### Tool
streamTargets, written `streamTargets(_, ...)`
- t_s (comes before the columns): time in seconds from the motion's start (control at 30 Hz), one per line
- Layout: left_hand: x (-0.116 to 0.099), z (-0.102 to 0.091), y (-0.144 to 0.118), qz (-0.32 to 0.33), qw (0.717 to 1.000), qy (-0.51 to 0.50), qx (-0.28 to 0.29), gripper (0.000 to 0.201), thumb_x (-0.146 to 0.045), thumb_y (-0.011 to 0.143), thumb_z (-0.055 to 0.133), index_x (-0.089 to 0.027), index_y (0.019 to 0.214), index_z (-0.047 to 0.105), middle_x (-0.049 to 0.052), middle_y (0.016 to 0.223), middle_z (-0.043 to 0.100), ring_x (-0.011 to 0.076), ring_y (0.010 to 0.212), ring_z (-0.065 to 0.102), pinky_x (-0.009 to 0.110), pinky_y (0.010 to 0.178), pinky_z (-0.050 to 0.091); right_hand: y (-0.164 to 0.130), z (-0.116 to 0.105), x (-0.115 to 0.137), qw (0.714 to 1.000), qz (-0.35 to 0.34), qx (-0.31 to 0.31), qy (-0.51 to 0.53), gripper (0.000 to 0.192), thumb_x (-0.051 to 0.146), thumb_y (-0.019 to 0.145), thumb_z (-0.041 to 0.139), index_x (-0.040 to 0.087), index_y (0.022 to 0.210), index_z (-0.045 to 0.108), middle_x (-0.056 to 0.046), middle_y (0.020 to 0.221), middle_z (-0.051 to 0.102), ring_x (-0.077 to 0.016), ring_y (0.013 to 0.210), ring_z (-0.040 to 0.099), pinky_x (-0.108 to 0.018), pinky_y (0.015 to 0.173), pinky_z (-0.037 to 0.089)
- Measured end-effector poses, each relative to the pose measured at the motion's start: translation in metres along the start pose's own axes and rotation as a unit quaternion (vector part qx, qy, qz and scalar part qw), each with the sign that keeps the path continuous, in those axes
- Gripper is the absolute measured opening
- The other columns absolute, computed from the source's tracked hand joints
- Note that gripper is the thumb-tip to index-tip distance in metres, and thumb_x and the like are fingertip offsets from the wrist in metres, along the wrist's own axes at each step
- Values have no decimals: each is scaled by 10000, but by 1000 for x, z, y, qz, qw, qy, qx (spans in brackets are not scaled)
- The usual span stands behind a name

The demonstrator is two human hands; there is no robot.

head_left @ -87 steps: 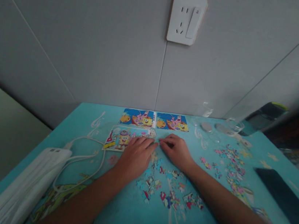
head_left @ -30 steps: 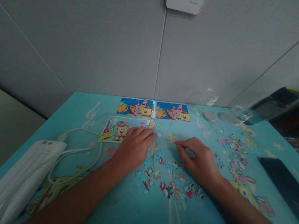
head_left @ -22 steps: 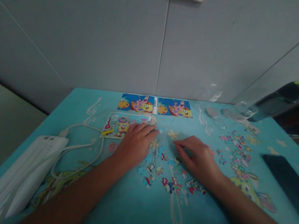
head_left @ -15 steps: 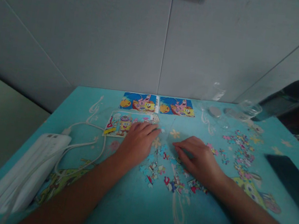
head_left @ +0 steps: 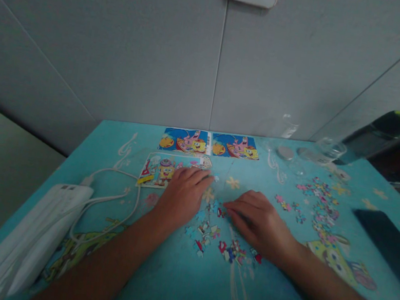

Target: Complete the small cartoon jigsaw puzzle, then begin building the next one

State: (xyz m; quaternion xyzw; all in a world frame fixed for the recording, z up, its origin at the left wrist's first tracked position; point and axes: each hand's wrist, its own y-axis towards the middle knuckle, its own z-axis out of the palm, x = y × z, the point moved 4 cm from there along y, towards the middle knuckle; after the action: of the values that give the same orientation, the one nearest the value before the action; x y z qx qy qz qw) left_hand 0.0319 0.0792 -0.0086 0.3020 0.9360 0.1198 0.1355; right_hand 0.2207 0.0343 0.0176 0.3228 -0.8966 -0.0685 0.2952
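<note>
In the head view, the left hand [head_left: 184, 194] lay flat, fingers together and stretched out, on the near right corner of the partly built puzzle [head_left: 167, 171], pressing it to the tabletop [head_left: 175, 284] and gripping nothing. The right hand [head_left: 258, 223] rested palm down just to the right of it, fingers loosely spread and tips touching the far edge of the loose pieces [head_left: 216, 236] scattered between the two hands; whether a piece was pinched under the fingertips could not be told, since the hand covered them. To do this step well, it seemed best that the left hand hold the built part steady so it would not slide on the slick tabletop, while the right hand drew one piece clear of the cluster with a fingertip rather than raking several at once, which could flip them or push them off to the near side. Two reference pictures [head_left: 210, 143] lay side by side at the far edge, just beyond the puzzle, handy for matching colour. A second scatter of pieces [head_left: 316, 204] lay well apart to the right, a dark phone [head_left: 388, 244] farther right, and a white power strip [head_left: 29, 240] with its cable [head_left: 113, 192] to the near left.
</note>
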Motion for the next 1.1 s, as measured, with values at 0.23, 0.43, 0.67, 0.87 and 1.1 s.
streamTargets(0.23, 0, 0, 1, -4, 1000, -8, 3, 447, -106, 921, 486, -251, 1333, 577, 37, 1384, 594, 259, 1287, 484, 480, 1119, 321, -4, 22, 28, 999, 36, 26, 20, 188, 326, 969, 598, 243, 1069, 734, -64, 928, 701, -230, 897, 606, -398, 832, 462)
streamTargets(0.43, -2, -1, 1, -1, 1000, -9, -4, 429, -127, 922, 488, -248, 1323, 580, 43, 1372, 602, 254, 1274, 491, 488, 1128, 311, -2, 35, 35, 995, 86, 37, -14, 227, 372, 864, 741, 273, 1068, 731, -56, 933, 683, -246, 892, 607, -407, 809, 459)
streamTargets(0.67, -1, 0, 2, -2, 1000, -5, -2, 430, -124, 919, 490, -245, 1321, 581, 37, 1376, 600, 259, 1270, 493, 505, 1127, 309, -2, 32, 31, 996, 75, 32, 26, 148, 340, 887, 719, 264, 1013, 734, -52, 971, 693, -233, 922, 624, -391, 830, 468)
streamTargets(0.87, -1, -1, 1, -1, 1000, -5, -3, 427, -128, 925, 493, -244, 1328, 575, 41, 1384, 593, 267, 1278, 489, 496, 1126, 313, 1, 11, 16, 994, 85, 20, 63, 93, 234, 946, 630, 245, 964, 721, -32, 901, 707, -204, 882, 628, -366, 840, 463)
streamTargets(1.1, -1, -2, 1, -2, 1000, -12, -1, 440, -111, 916, 496, -246, 1328, 573, 39, 1377, 598, 264, 1284, 483, 492, 1131, 302, -1, 15, 30, 994, 30, 84, 61, 73, 247, 928, 658, 256, 959, 724, -20, 894, 703, -193, 871, 631, -364, 841, 446)
